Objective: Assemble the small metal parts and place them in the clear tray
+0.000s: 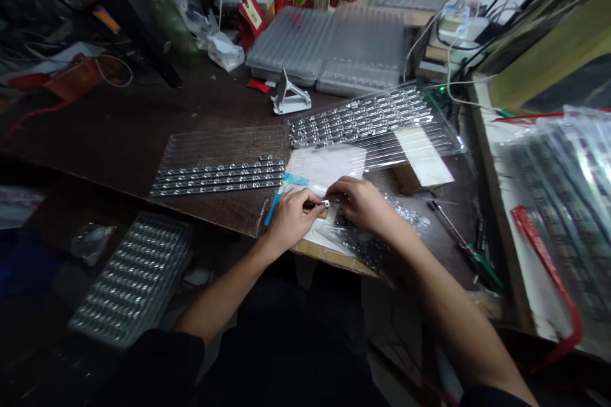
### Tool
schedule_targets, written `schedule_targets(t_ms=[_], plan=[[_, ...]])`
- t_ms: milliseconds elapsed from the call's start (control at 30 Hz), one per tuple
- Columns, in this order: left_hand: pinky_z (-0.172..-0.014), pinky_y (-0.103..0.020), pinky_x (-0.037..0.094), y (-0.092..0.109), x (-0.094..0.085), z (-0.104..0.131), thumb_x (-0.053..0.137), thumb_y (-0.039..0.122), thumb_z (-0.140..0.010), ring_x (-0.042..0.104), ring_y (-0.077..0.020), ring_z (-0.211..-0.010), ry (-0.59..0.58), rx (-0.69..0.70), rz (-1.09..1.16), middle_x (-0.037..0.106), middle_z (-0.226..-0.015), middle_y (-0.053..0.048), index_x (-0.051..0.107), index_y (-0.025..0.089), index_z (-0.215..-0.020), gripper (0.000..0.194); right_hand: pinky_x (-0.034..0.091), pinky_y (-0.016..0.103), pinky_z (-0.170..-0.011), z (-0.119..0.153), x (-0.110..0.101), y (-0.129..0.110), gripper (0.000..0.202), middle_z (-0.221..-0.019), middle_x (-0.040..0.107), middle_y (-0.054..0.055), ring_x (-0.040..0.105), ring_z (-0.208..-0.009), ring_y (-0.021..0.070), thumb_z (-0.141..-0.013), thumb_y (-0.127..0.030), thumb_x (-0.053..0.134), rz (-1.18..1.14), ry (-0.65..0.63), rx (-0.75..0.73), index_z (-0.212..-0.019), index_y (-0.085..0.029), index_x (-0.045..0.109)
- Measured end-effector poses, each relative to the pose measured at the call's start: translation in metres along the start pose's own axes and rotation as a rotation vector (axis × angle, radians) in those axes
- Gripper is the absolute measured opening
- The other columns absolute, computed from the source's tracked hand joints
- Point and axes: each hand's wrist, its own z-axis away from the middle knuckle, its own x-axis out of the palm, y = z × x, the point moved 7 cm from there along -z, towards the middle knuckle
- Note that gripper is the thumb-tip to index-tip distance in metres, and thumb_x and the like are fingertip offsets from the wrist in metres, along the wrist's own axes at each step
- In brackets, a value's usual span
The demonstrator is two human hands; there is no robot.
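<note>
Between the thumb and fingers of my left hand (pixel 292 215) is a small shiny metal part (pixel 324 203), its exact kind too small to make out. Close on its right, my right hand (pixel 357 200) has its fingers pinched together; whatever they hold is hidden. Under my right hand and forearm lies a clear plastic bag of small metal pieces (pixel 377 248). Left of my hands, a clear ribbed tray (pixel 219 146) carries several rows of dark and silver metal parts on its near side. Another tray (pixel 363 116), tilted beyond my hands, bears more rows of such parts.
A white-topped block (pixel 424 156) and a green-handled screwdriver (pixel 477 264) lie to the right. Stacked clear trays (pixel 291 44) and a white stand (pixel 290 96) are farther back. A filled tray stack (pixel 128 280) sits low at left. A red bar (pixel 548 267) borders the right side.
</note>
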Motion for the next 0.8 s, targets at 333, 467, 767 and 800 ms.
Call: schedule_targets(t_ms=[333,467,767,800], plan=[[-0.078,-0.033,0.051,0.007,-0.001,0.002,0.069,0.021,-0.086,0.065,-0.0203,-0.085,0.009,0.019,0.023,0.071,-0.085,-0.003,0.063,0.020,-0.082,0.007,0.046,0.025,-0.075,0.000,0.001,0.004,0.027,-0.095,0.073,0.007,0.067,-0.085,0.0187,-0.084,-0.004,0.052,0.106,0.027,0.090,-0.098,-0.016,0.072],[-0.079,-0.030,0.053,-0.009,-0.036,-0.003,0.063,0.023,-0.090,0.067,-0.0178,-0.087,0.207,-0.032,0.136,0.072,-0.094,-0.005,0.064,0.019,-0.097,0.007,0.046,0.026,-0.072,-0.003,0.008,-0.009,0.022,-0.093,0.071,0.009,0.065,-0.080,0.0187,-0.086,-0.005,0.052,0.036,0.026,0.045,-0.095,-0.014,0.070],[-0.090,-0.033,0.051,-0.060,-0.090,-0.077,0.056,0.021,-0.090,0.067,-0.0203,-0.097,0.070,0.041,-0.166,0.073,-0.105,-0.006,0.071,0.020,-0.099,0.017,0.043,0.029,-0.073,0.001,0.034,-0.043,0.019,-0.092,0.067,0.009,0.060,-0.083,0.0195,-0.095,-0.009,0.051,0.212,-0.048,-0.234,-0.102,-0.014,0.068],[-0.089,-0.033,0.051,-0.063,-0.091,-0.079,0.056,0.022,-0.090,0.067,-0.0206,-0.097,0.053,0.047,-0.197,0.074,-0.104,-0.006,0.071,0.020,-0.099,0.018,0.043,0.029,-0.072,0.002,0.034,-0.044,0.019,-0.092,0.066,0.008,0.059,-0.082,0.0193,-0.096,-0.011,0.051,0.234,-0.043,-0.239,-0.103,-0.014,0.067]])
